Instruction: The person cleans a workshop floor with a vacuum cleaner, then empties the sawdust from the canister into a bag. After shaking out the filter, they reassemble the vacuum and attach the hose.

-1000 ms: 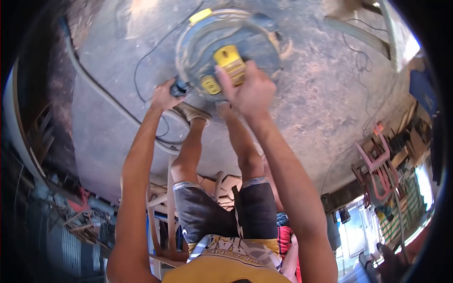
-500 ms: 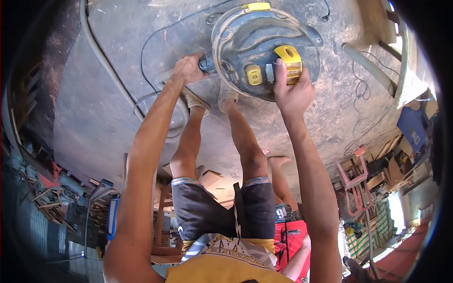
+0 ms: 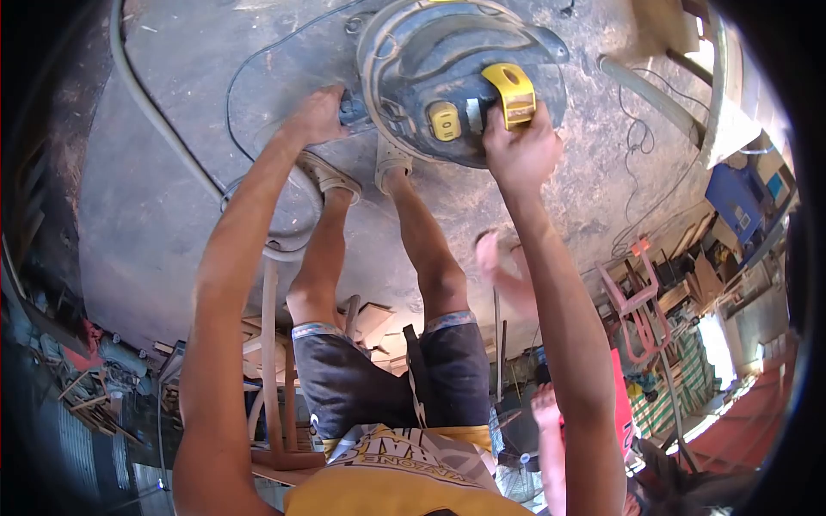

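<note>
A round black shop vacuum (image 3: 469,60) stands on the floor at the top of the view. On its lid are a yellow power switch (image 3: 443,121) and a curved yellow handle piece (image 3: 513,83). My right hand (image 3: 522,153) is closed on the near end of this yellow piece, with some fingers hidden. At the vacuum's left side, my left hand (image 3: 317,117) is closed around a dark hose fitting (image 3: 354,108). The palm hides part of that fitting. A grey hose (image 3: 159,116) lies on the floor and curls below my left hand.
My feet in clogs (image 3: 331,179) are just in front of the vacuum. Another person's hand (image 3: 489,254) shows beside my right forearm. A pink metal frame (image 3: 632,301), a blue panel (image 3: 736,206) and wood scraps lie at right. A thin cable (image 3: 237,82) crosses the floor.
The vacuum and both hands appear slightly further left and up. My right thumb, earlier lying along the yellow piece, is now lower at its near end. The other person's arm has moved.
</note>
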A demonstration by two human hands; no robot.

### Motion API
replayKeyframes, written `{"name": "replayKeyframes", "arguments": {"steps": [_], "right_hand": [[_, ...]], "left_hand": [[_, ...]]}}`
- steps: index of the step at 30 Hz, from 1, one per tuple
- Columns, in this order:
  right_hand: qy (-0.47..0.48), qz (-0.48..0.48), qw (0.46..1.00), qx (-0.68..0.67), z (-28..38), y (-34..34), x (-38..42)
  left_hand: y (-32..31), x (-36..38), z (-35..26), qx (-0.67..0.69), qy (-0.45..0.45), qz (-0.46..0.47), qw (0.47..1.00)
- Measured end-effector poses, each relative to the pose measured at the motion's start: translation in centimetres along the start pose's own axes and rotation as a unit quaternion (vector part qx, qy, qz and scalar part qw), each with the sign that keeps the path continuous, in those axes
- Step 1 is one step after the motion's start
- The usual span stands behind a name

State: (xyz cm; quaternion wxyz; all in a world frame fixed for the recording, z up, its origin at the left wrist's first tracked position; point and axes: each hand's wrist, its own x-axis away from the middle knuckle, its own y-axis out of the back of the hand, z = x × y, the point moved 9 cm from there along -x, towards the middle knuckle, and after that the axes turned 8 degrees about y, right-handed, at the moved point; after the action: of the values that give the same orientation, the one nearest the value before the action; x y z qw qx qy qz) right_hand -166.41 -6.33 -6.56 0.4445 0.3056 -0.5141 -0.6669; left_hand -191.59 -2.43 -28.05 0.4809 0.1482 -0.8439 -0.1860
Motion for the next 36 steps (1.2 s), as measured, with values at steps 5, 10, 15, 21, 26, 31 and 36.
{"name": "replayKeyframes", "arguments": {"steps": [5, 10, 15, 21, 26, 31, 36], "right_hand": [[-0.011, 0.009, 1.000, -0.014, -0.3, -0.1, 0.1], [-0.013, 0.010, 1.000, -0.002, -0.3, -0.4, 0.2], [-0.022, 0.014, 1.000, -0.002, -0.3, -0.2, -0.1], [-0.009, 0.003, 0.999, -0.035, -0.4, -0.1, 0.2], [-0.028, 0.004, 0.999, -0.042, -0.2, 0.2, 0.0], [-0.051, -0.006, 0.998, -0.043, -0.3, 0.1, 0.3], [-0.058, 0.005, 0.997, -0.042, -0.3, 0.1, 0.3]], "left_hand": [[0.4, 0.8, -0.8, -0.055, -0.002, -0.033, 0.998], [-0.3, 1.0, -1.1, -0.067, 0.090, -0.031, 0.993], [-0.6, 1.4, -1.1, -0.050, 0.120, -0.051, 0.990], [-1.0, -1.2, 2.4, 0.190, 0.036, 0.103, 0.976], [-1.7, 0.4, 4.0, 0.116, 0.079, 0.134, 0.981], [-0.4, 2.8, 3.0, 0.024, 0.218, -0.009, 0.976], [-0.7, 3.6, 2.8, -0.023, 0.230, -0.055, 0.971]]}}
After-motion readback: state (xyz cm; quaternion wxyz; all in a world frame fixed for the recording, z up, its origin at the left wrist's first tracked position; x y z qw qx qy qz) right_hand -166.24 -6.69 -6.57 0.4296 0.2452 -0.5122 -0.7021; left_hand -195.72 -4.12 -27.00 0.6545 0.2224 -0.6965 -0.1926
